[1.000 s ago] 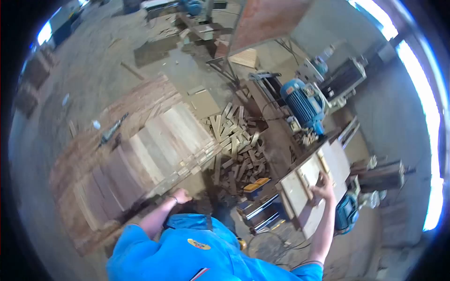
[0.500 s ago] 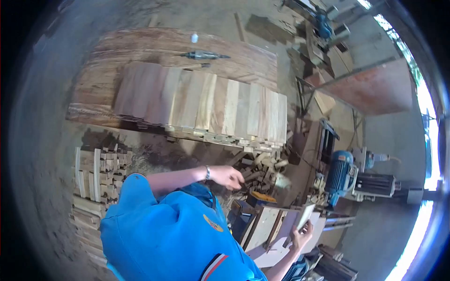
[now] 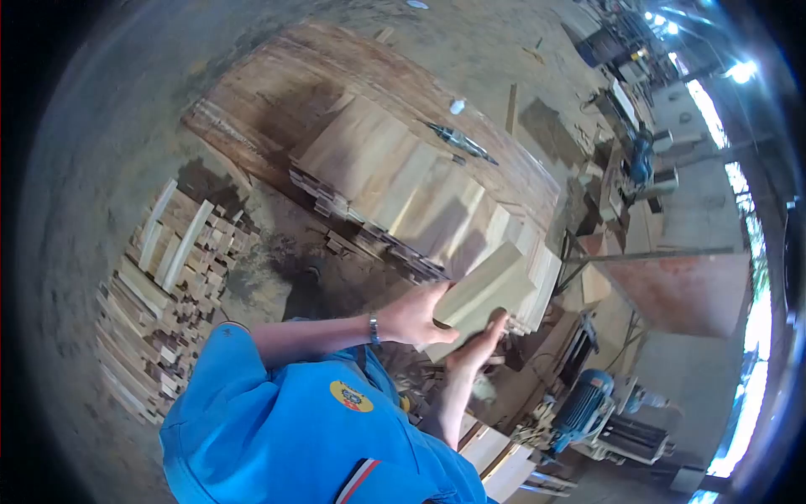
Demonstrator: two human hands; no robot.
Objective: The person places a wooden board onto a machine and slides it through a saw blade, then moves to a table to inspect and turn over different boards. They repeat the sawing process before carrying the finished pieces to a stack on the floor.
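Observation:
A pale wooden board (image 3: 485, 290) is held tilted in front of my body, partly over the near right end of the board stack. My left hand (image 3: 417, 315), with a watch on the wrist, grips its left side. On the lower right side, my right hand (image 3: 477, 344) is closed around its edge, the thumb lying on the face. Beneath and behind them, rows of flat boards (image 3: 378, 168) lie stacked side by side on a large wooden sheet (image 3: 252, 84). Some fingers are hidden behind the board.
A dark power tool (image 3: 462, 141) and a small white object (image 3: 457, 107) lie on the sheet past the stack. Piled wood strips (image 3: 176, 269) stand at left. At right are a blue motor (image 3: 583, 399), a reddish panel (image 3: 680, 290) and a machine table (image 3: 504, 462).
My right hand has brought the board up and left from the machine table. My left hand, empty before, now grips it too. The view has turned, so the stack appears slanted.

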